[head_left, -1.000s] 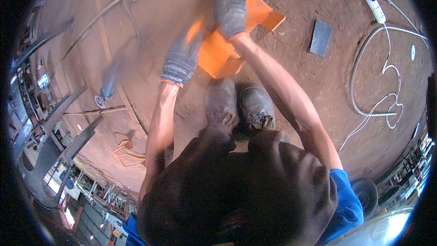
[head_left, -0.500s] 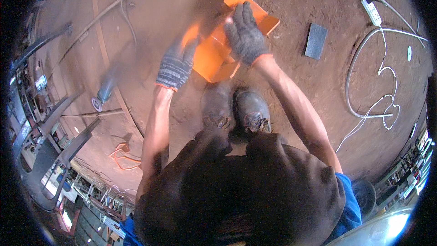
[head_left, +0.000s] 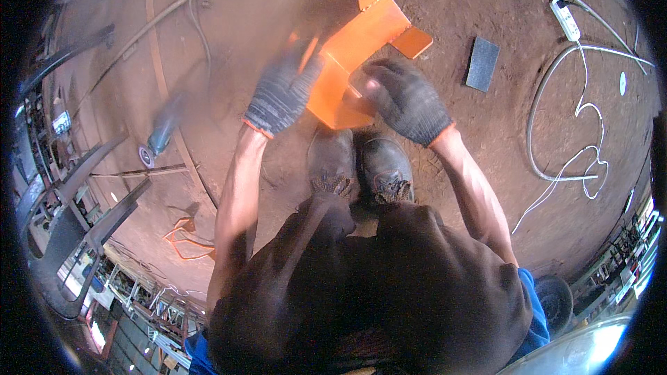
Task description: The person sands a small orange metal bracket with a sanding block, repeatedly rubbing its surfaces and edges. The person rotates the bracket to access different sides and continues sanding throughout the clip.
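Observation:
A bright orange sheet-metal bracket (head_left: 363,36) with bent flanges stands tilted just beyond my shoes. My left hand (head_left: 281,94), in a grey knitted glove with an orange cuff, is closed on its left edge; orange metal shows between the thumb and fingers. On the other side is my right hand (head_left: 408,101), gloved the same way. Its bent fingers and thumb come up to the bracket's lower right edge. Motion blurs those fingertips, so I cannot tell whether they grip the metal or only touch it.
A dark flat plate (head_left: 482,64) lies on the brown floor to the right, with a white power strip (head_left: 565,19) and looping cables beyond. At left are an angle grinder (head_left: 161,132), an orange bent frame (head_left: 187,239) and dark metal racks (head_left: 66,236). My shoes (head_left: 385,167) stand close below the bracket.
My right hand has come off the bracket's top face and moved right and nearer to its lower right edge. The bracket has turned slightly, its far end shifting right. My left hand stays on the left edge.

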